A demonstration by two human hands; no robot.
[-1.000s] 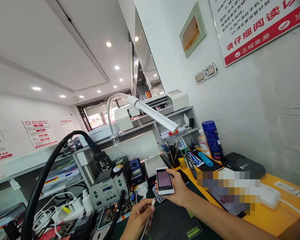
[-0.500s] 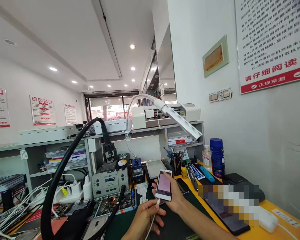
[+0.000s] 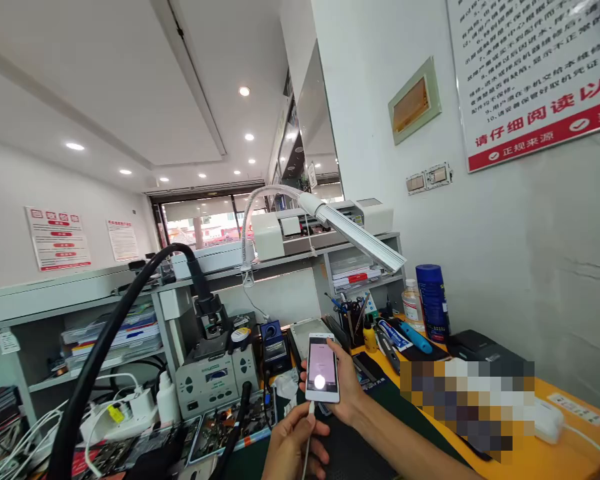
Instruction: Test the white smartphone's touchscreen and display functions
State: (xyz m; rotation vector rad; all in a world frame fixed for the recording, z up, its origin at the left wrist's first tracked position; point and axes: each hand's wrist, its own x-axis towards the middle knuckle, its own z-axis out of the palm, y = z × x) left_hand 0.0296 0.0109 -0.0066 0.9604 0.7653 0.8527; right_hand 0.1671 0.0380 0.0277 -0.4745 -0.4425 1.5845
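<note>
A white smartphone (image 3: 323, 367) with a lit pinkish screen is held upright in my right hand (image 3: 349, 383), its thumb along the right edge and fingers behind. A bright round spot shows low on the screen. Just below it, my left hand (image 3: 296, 437) pinches the plug of a white charging cable (image 3: 307, 453). The plug meets the phone's bottom edge; whether it is fully seated I cannot tell. Both hands are over a dark green mat (image 3: 400, 417).
To the left stand a grey soldering station (image 3: 211, 381) and a tray of small parts (image 3: 230, 423). A thick black hose (image 3: 105, 327) arches across the left side. Along the right lie a blue can (image 3: 433, 303), a pen holder (image 3: 353, 320) and a pixelated patch.
The head view has turned slightly right. A bright round spot has appeared low on the phone screen. Both hands keep their holds.
</note>
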